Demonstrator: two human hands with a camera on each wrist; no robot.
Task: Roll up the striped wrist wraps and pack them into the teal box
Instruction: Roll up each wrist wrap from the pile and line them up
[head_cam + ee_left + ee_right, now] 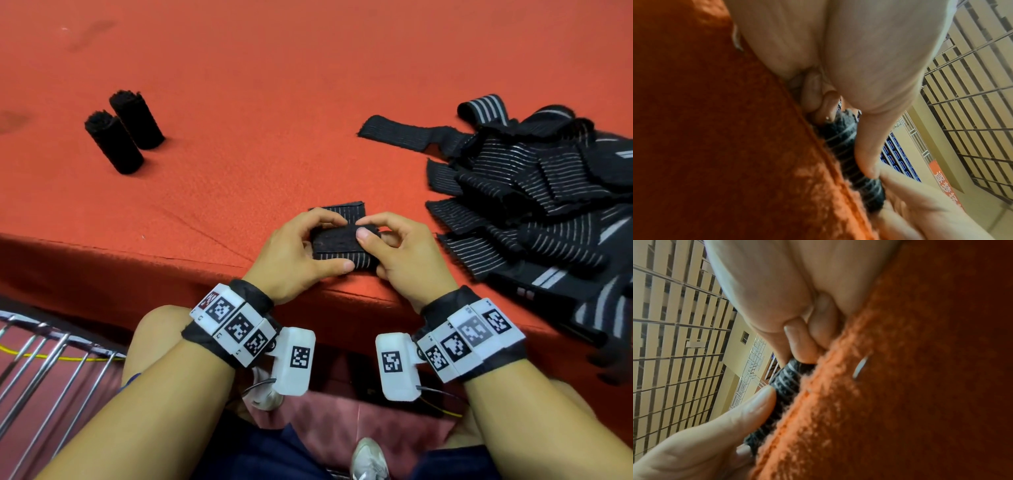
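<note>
A black wrist wrap with thin white stripes (342,250) lies partly rolled near the front edge of the red felt table (274,137). My left hand (301,246) grips its left end, thumb along the near side. My right hand (397,250) grips the right end, thumb pressing on top of the roll. A short flat tail of the wrap (339,210) still sticks out beyond the fingers. The wrist views show the striped roll (849,154) (781,395) pinched between fingers against the felt. No teal box is in view.
Two finished black rolls (125,132) lie side by side at the far left. A heap of unrolled striped wraps (534,205) fills the right side, spilling over the table edge. A metal rack (51,370) stands below at the left, beside my knees.
</note>
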